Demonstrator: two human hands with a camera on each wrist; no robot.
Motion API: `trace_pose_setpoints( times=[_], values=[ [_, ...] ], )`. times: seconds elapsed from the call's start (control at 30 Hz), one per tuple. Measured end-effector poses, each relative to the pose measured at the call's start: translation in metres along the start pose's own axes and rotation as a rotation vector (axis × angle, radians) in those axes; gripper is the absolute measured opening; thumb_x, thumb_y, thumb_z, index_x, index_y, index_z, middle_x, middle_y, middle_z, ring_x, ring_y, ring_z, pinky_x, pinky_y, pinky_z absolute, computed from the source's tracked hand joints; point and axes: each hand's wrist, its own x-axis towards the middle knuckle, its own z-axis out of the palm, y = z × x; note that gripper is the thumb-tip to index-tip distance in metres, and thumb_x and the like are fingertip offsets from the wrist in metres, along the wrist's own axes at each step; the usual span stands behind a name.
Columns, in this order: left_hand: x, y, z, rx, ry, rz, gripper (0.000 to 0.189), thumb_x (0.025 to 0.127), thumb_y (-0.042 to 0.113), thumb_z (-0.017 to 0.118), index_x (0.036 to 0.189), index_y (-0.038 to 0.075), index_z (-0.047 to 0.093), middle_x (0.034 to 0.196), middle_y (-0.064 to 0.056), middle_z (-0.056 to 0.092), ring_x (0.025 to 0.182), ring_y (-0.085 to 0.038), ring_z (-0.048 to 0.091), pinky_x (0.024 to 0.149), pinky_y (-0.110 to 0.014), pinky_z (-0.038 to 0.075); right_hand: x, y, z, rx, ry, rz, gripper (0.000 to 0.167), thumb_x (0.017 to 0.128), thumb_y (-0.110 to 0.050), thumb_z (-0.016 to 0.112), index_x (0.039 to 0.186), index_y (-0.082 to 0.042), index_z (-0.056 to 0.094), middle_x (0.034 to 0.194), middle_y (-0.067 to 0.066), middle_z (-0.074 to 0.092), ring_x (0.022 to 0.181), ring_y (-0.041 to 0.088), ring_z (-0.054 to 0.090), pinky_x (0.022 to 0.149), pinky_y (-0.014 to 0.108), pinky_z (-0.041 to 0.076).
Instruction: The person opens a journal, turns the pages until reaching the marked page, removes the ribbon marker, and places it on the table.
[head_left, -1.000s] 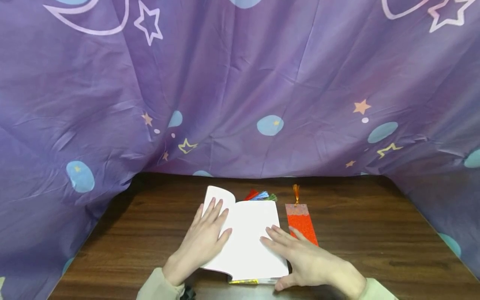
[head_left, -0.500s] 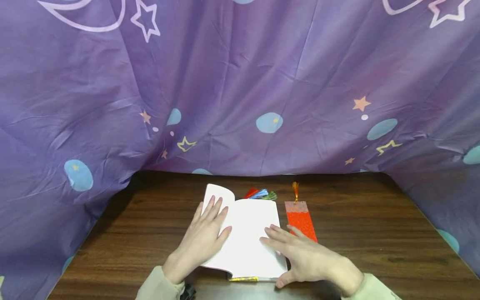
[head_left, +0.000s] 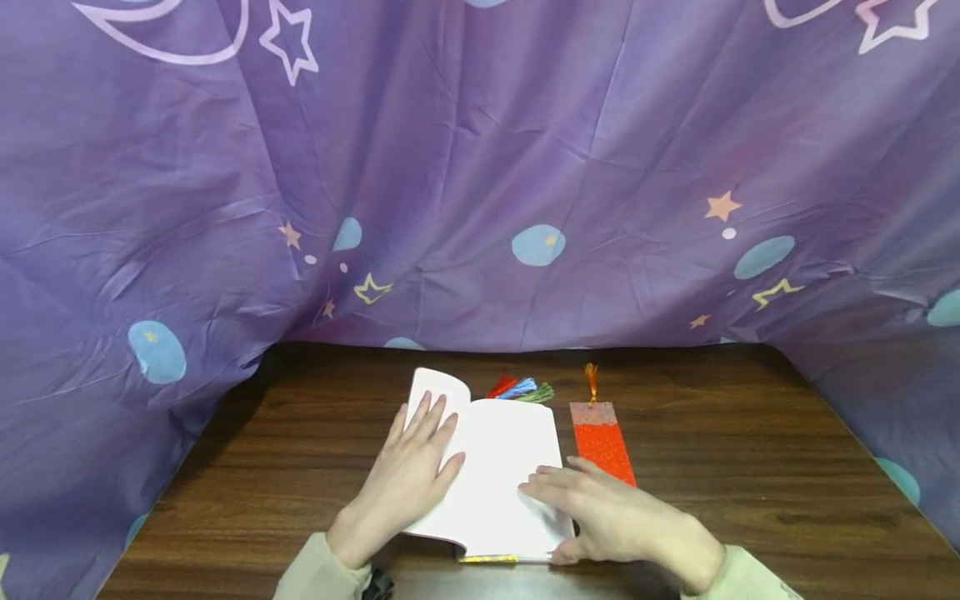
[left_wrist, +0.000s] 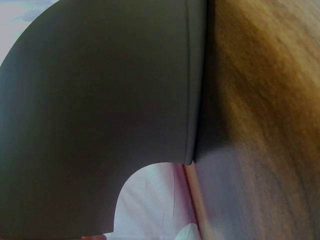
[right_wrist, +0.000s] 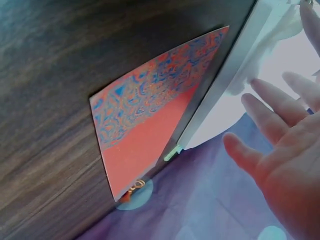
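A book with blank white pages (head_left: 502, 458) lies open on the wooden table, its left side curling up at the top. My left hand (head_left: 405, 475) rests on the left page with fingers extended and thumb toward the middle. Over the right page's outer edge is my right hand (head_left: 611, 508), its thumb at the lower right corner. The right wrist view shows that hand's fingers (right_wrist: 267, 112) spread and loosely bent. Beside the book lies a red bookmark (head_left: 603, 450) with a patterned band, partly behind the right hand. A large dark curved sheet (left_wrist: 100, 120) fills most of the left wrist view.
Red, blue (head_left: 519, 388) and green tassels stick out past the book's top edge. An orange tassel (head_left: 592, 382) hangs from the red bookmark's far end. Behind the wooden table (head_left: 735, 442), a purple curtain (head_left: 480, 183) with stars and moons closes off the back and sides.
The right hand's fingers have bent and drawn slightly nearer, and its thumb has shifted up to the page's lower corner. My left hand and the book have stayed in place.
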Motion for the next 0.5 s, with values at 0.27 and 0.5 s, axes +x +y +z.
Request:
trace_pose_setpoints(
  times=[0.27, 0.5],
  values=[
    [0.0001, -0.001, 0.0004, 0.004, 0.0, 0.005, 0.051, 0.098, 0.033, 0.054, 0.136, 0.0, 0.055, 0.151, -0.021, 0.038, 0.143, -0.036, 0.025, 0.117, -0.054, 0.01, 0.0014, 0.0073, 0.0011, -0.047, 0.181, -0.25, 0.012, 0.082, -0.02, 0.077, 0.084, -0.024, 0.067, 0.079, -0.021, 0.057, 0.079, -0.001, 0.056, 0.08, 0.036, 0.05],
    [0.0007, -0.001, 0.0007, -0.003, 0.003, 0.004, 0.051, 0.098, 0.033, 0.055, 0.136, -0.001, 0.055, 0.15, -0.021, 0.038, 0.143, -0.037, 0.025, 0.117, -0.054, 0.01, 0.0051, 0.0078, -0.0006, -0.094, 0.236, -0.314, 0.032, 0.073, -0.014, 0.081, 0.062, -0.025, 0.053, 0.062, -0.019, 0.034, 0.06, -0.004, 0.041, 0.068, 0.02, 0.044]
  ],
)
